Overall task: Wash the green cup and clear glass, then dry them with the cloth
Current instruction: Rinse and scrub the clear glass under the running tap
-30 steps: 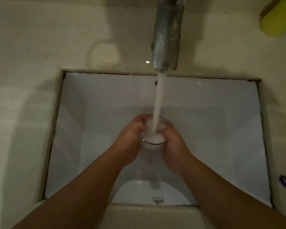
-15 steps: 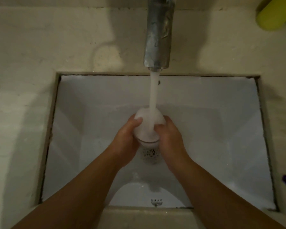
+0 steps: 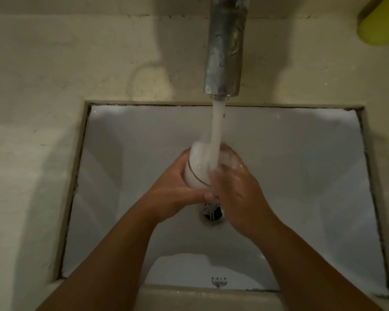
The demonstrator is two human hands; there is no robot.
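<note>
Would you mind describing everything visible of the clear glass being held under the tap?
The clear glass is a small transparent tumbler, foamy and clouded by water. It is tilted above the drain of the sink, with the tap's stream striking it. The left hand grips its side; the right hand covers its other side.

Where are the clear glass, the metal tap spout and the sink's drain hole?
Clear glass point(image 3: 197, 171), head view: foam-covered side wall.
Metal tap spout point(image 3: 225, 52), head view: middle of the tube.
Dark drain hole point(image 3: 212, 213), head view: its opening.
</note>
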